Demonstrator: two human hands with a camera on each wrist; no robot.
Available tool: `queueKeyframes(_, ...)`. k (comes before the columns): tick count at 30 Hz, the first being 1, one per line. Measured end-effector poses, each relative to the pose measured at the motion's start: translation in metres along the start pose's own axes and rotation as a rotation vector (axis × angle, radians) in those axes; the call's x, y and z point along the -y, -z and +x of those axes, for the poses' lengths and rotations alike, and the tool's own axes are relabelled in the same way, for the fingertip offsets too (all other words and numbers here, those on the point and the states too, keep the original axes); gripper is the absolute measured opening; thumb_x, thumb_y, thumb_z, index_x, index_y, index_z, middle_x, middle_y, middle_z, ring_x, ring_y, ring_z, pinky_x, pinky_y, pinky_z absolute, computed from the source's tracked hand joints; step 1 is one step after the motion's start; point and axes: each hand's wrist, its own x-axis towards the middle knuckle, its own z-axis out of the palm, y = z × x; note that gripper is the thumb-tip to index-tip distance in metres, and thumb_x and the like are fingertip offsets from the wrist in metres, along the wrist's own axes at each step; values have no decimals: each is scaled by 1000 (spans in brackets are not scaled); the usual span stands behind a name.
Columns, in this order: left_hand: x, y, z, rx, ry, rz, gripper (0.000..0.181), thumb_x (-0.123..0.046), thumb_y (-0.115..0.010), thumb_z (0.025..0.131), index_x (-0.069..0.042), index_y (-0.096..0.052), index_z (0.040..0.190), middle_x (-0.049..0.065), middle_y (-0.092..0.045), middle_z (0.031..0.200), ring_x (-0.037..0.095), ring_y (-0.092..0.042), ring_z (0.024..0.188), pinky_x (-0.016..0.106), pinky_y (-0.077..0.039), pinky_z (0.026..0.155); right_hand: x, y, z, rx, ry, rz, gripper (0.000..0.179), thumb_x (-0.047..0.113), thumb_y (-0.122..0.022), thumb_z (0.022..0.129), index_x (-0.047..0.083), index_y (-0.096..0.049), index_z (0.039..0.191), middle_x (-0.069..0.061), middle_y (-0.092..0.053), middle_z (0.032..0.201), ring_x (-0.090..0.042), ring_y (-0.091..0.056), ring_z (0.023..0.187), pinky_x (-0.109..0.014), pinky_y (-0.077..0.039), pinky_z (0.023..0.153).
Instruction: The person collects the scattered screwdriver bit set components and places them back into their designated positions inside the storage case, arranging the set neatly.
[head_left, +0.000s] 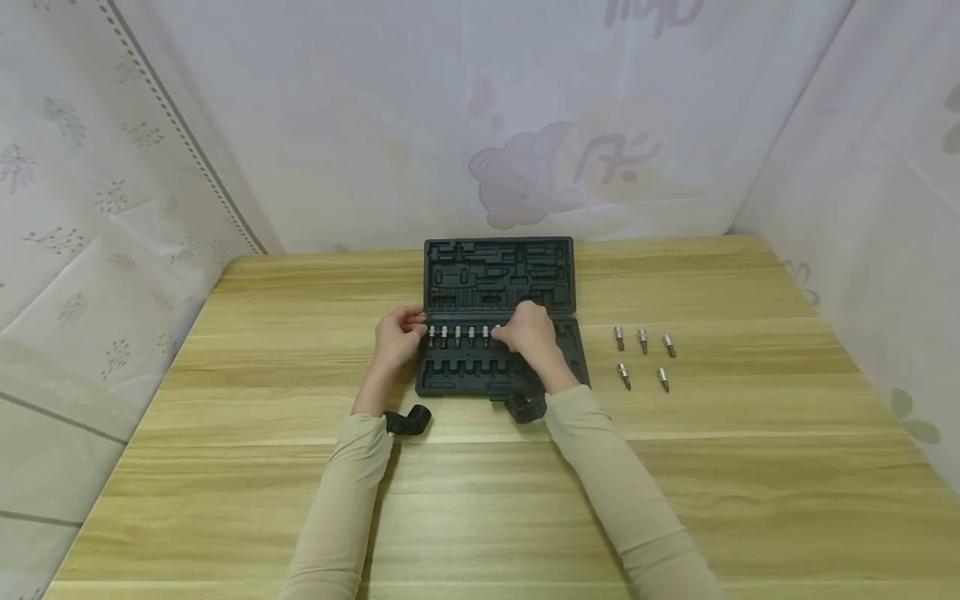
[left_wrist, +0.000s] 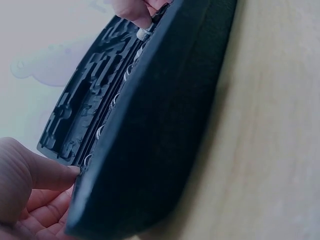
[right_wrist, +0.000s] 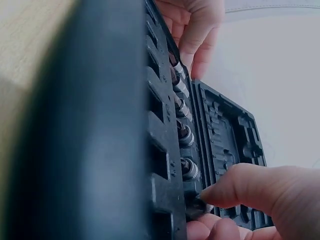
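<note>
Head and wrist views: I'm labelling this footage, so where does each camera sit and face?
Head: on the person's head, facing forward and down at the open case; left hand, right hand and sleeved forearms show.
Left wrist: on that wrist, looking across the case; left hand lower left, right hand at top.
Right wrist: on that wrist, looking along the row of bits; right hand lower right, left hand at top.
Both wrist views share the case and both hands.

Bit sockets, eleven: five seated bit sockets (head_left: pixel 457 337), centre frame; one pinched bit socket (left_wrist: pixel 143 34), centre; five loose bit sockets (head_left: pixel 642 340), right of centre, three over two. Hinged black bit case (head_left: pixel 465 383), one, centre. Hands, two: left hand (head_left: pixel 397 340), right hand (head_left: pixel 531 333). Beige sleeves (head_left: pixel 345 500), two, lower frame. Wood-grain table (head_left: pixel 300 333), one.
</note>
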Motion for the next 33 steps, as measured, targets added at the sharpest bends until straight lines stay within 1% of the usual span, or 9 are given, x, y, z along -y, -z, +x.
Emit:
queueKeyframes(4, 1, 0, 0, -2, 11, -4, 33, 7, -55, 85, 7, -59, 118, 23, -64, 108, 33, -59, 97, 38, -48, 84, 0, -1, 1, 9, -7, -2, 32, 23, -68, 83, 1, -68, 60, -4, -58, 46, -17, -58, 46, -25, -38, 41)
queueKeyframes(8, 3, 0, 0, -5, 12, -9, 33, 7, -55, 85, 7, -59, 117, 23, -63, 107, 33, -59, 96, 38, -48, 84, -1, -2, 3, 24, -18, 2, 29, 24, -68, 84, 2, -70, 65, -3, -60, 49, -16, -60, 48, -27, -43, 46)
queueKeyframes(12, 4, 0, 1, -10, 13, -15, 33, 7, -55, 85, 7, -59, 117, 23, -63, 107, 33, -60, 96, 39, -48, 85, -2, 0, 6, 55, -19, 12, 27, 24, -68, 85, 2, -71, 69, -3, -63, 53, -14, -63, 52, -34, -52, 61)
queueKeyframes(17, 4, 1, 1, -6, 20, -18, 33, 7, -55, 85, 7, -60, 117, 23, -63, 107, 32, -59, 96, 39, -48, 85, -3, 7, 14, 143, -31, 40, 23, 20, -69, 84, 1, -71, 71, -3, -63, 53, -10, -61, 47, -39, -52, 76)
queueKeyframes(21, 4, 1, 1, -6, 14, -13, 33, 7, -56, 85, 7, -60, 117, 22, -64, 106, 32, -59, 95, 39, -48, 84, -2, 14, 24, 260, -93, 117, 19, 17, -70, 84, -2, -70, 80, -3, -63, 57, -7, -56, 42, -30, -54, 63)
queueKeyframes(23, 4, 1, 1, -8, 7, -13, 32, 7, -55, 84, 7, -60, 117, 23, -64, 106, 33, -60, 95, 39, -48, 84, -1, 19, 29, 329, -131, 168, 19, 15, -71, 84, -4, -67, 87, -4, -63, 60, -7, -55, 41, -24, -51, 53)
queueKeyframes(26, 4, 1, 2, -6, 1, -9, 32, 8, -55, 84, 8, -60, 116, 23, -64, 105, 33, -60, 94, 39, -48, 83, 2, 27, 33, 420, -181, 215, 25, 12, -70, 84, -8, -63, 99, -5, -62, 63, -7, -53, 41, -19, -46, 47)
queueKeyframes(29, 3, 0, 2, -6, -4, -3, 32, 8, -54, 84, 8, -59, 116, 23, -63, 104, 32, -60, 93, 36, -48, 80, 6, 34, 36, 472, -205, 206, 42, 12, -71, 83, -11, -54, 115, -4, -60, 61, -5, -50, 40, -17, -42, 45)
queueKeyframes(33, 3, -2, 1, -4, -11, 2, 32, 9, -53, 84, 9, -59, 116, 22, -63, 101, 30, -59, 89, 28, -47, 74, 7, 39, 38, 500, -228, 135, 71, 17, -72, 82, -11, -34, 135, 0, -58, 56, -3, -45, 39, -16, -38, 44)
